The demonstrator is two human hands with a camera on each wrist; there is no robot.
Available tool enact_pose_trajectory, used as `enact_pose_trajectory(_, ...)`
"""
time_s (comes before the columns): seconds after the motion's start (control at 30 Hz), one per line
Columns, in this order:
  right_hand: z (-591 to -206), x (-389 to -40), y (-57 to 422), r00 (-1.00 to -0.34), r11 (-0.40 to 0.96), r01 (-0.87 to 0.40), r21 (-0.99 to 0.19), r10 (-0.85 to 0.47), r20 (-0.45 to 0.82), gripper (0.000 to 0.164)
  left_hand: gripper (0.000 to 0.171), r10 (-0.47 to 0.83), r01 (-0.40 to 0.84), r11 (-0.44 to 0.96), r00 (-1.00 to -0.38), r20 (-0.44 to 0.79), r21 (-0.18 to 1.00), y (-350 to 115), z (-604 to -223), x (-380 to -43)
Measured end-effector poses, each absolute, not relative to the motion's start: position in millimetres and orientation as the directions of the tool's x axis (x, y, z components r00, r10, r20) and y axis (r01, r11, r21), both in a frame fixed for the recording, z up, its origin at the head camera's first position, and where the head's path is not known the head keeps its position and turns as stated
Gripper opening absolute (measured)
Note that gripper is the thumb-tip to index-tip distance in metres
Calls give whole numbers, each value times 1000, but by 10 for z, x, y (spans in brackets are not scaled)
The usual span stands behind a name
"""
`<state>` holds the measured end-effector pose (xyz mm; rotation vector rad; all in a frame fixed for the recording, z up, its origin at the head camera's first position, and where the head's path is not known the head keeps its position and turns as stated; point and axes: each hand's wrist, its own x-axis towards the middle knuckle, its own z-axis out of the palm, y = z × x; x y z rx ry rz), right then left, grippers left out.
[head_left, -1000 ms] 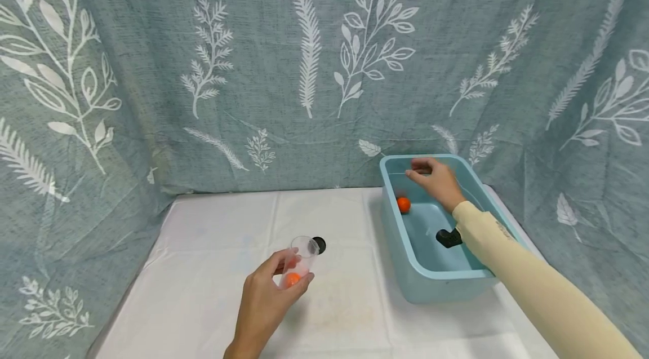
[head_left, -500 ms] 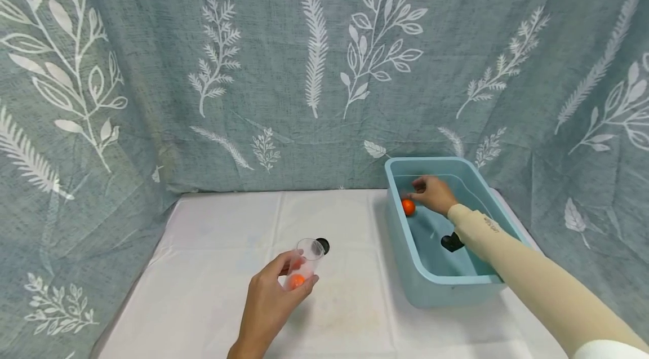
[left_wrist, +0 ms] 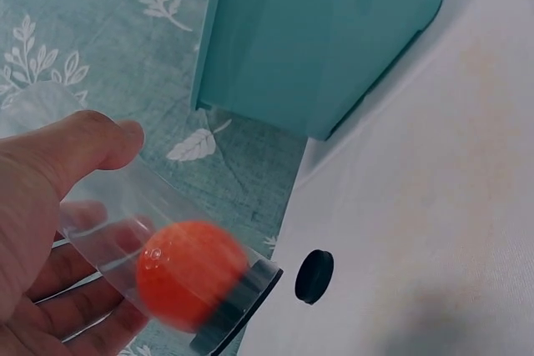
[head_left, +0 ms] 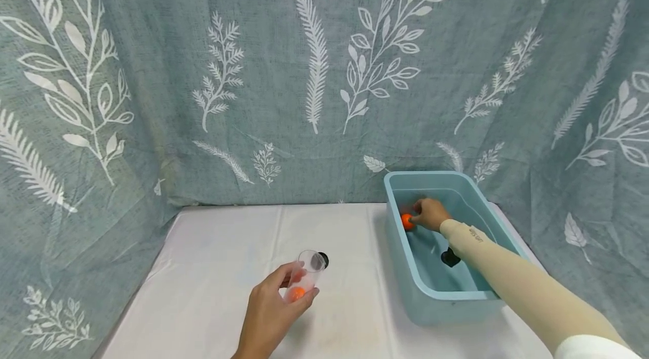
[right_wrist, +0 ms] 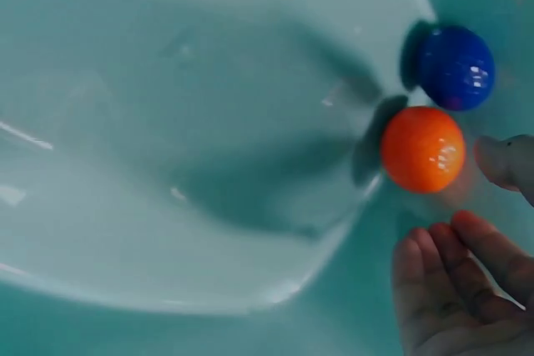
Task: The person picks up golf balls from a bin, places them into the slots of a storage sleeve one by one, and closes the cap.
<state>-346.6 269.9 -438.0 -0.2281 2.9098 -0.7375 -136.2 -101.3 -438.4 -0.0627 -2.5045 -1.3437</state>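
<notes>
Head view: curtain (head_left: 274, 77) at top is grey-green with white leaf print; lower-left tablecloth (head_left: 213, 274) is white; right-hand bin (head_left: 446, 309), pale blue-green. Right wrist view, right side: lower ball (right_wrist: 423, 149) orange, upper ball (right_wrist: 456, 67) blue. Left wrist view, lower half: tube (left_wrist: 125, 193) clear, loose cap (left_wrist: 314, 277) black.

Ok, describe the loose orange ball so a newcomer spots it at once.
Start with the teal tub on the white cloth. Inside, near its left side in the head view, beside the right hand, lies the loose orange ball. Its colour sets it apart from the neighbouring blue ball, its place from the other orange ball, inside the clear tube.
</notes>
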Motion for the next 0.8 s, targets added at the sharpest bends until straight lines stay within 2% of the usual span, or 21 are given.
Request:
enact_pose_trajectory(0.4, -4593, -3489, 2655, -980, 867, -113, -484, -177, -88, 29, 42, -112, 129, 570, -966, 232, 811, -1060, -4450, -1371)
enact_pose_trajectory(0.8, -4690, -3526, 2625, -992, 815, 5, -580, -70, -107, 28, 42, -127, 145, 562, -957, 259, 814, -1108, -4496, -1411)
